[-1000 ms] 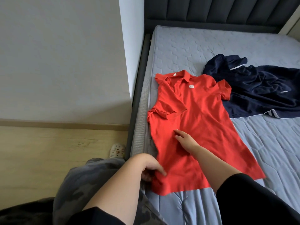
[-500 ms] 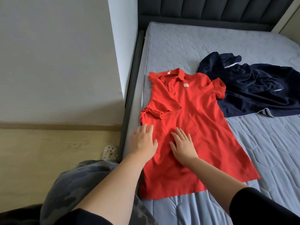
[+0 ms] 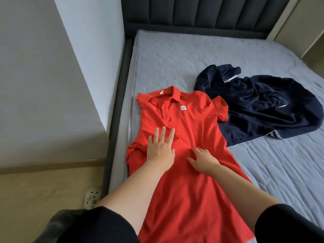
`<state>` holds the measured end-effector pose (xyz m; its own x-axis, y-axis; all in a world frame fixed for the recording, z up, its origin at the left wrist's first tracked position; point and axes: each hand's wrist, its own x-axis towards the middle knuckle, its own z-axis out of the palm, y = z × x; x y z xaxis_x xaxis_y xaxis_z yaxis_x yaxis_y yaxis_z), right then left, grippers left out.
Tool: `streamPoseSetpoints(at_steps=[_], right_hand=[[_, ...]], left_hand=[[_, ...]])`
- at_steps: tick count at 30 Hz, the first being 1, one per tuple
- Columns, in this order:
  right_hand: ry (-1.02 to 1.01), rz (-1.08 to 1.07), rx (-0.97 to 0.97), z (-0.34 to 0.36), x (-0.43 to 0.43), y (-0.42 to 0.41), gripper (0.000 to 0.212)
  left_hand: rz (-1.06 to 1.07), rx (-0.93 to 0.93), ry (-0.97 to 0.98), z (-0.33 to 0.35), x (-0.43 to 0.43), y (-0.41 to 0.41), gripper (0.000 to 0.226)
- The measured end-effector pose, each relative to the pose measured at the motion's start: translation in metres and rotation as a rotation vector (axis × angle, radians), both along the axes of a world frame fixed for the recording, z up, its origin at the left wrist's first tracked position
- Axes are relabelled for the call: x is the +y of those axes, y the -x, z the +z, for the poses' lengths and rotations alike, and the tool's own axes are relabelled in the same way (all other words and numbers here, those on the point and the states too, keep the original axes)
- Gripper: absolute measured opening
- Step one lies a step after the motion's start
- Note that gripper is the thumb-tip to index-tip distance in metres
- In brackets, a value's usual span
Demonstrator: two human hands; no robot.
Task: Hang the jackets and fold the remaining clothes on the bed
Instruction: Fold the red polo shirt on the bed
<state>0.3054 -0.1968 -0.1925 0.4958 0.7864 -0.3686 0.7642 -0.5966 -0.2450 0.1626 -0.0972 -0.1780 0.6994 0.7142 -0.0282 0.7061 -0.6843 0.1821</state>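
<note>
free: bare mattress [image 3: 175, 58] toward headboard [image 3: 192, 13] | obstacle: navy garment [image 3: 263, 109] right | wall [image 3: 52, 85] left

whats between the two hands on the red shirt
Only the red polo shirt itself: a narrow strip of its slightly creased fabric separates the left hand from the right hand. The head view shows this.

A red polo shirt [image 3: 192, 137] lies flat, front up, along the left side of the bed [image 3: 175, 55]. Its collar points toward the bed's head, and the sleeve nearest the edge is folded inward. A navy garment [image 3: 263, 106] with white trim lies crumpled, touching the shirt's other sleeve.
</note>
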Motion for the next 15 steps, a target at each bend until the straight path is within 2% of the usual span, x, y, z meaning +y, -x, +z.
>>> streamPoseSetpoints(at_steps=[5,7,10,13,15], right_hand=[[-0.074,-0.08,0.137,0.004,0.019,-0.028,0.031],[-0.09,-0.106,0.136,-0.002,0.025,-0.032,0.026],[-0.102,-0.145,0.144,-0.007,0.033,-0.032,0.021],[-0.141,-0.059,-0.017,-0.013,0.034,-0.029,0.019],[-0.257,0.006,-0.152,-0.017,0.033,-0.024,0.018]], left_hand=[[-0.011,0.076,0.126,-0.026,0.016,-0.029,0.079],[-0.019,0.116,0.1,-0.044,0.018,-0.028,0.08],[-0.007,0.062,-0.007,-0.066,0.014,-0.022,0.077],[-0.014,0.018,-0.072,-0.079,0.016,-0.024,0.075],[-0.018,0.006,-0.09,-0.081,0.016,-0.025,0.074]])
